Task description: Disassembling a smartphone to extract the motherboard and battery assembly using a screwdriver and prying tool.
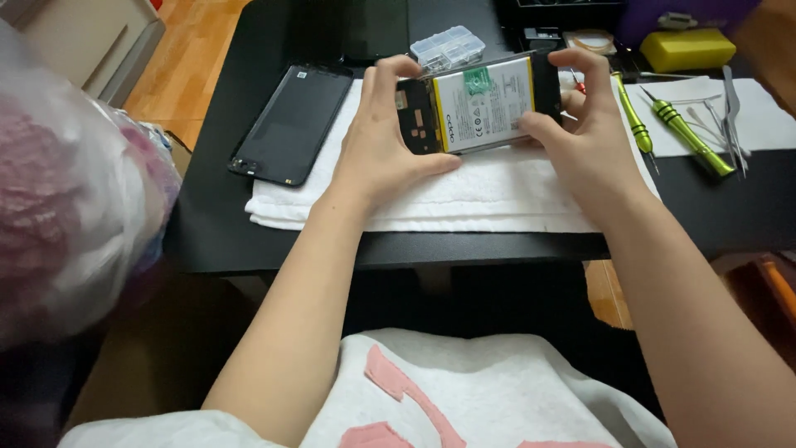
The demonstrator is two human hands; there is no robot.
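At the far left a bulging plastic bag [66, 182] crowds the edge of the view, beside the black table [215, 232]. On that table a white towel [464, 195] is spread, and a detached black phone panel [292, 124] lies partly on the towel's left end, flat and untouched. Behind the hands sits a small clear compartment box [448, 47].

The left hand [377, 149] is clamped on the left end of an opened phone [479, 104], thumb along its lower edge and fingers curled over the top. The phone is held just above the towel, tilted toward the camera, its inside showing: a white battery [485, 104] with yellow side strips and a dark board section at the left. The right hand [584, 137] is closed on the phone's right end, thumb pressing at the lower right corner, fingers wrapped behind.

Right of the hands, on a white sheet [746, 116], lie two green screwdrivers [663, 120] and metal tweezers [731, 112]; a yellow block [686, 48] sits behind them.

By my reading the work stands at inspecting or seating the phone's open body, back panel already off. Any further move would call for an even grip on both ends, so the frame does not flex, and one hand freeing itself to fetch a tool
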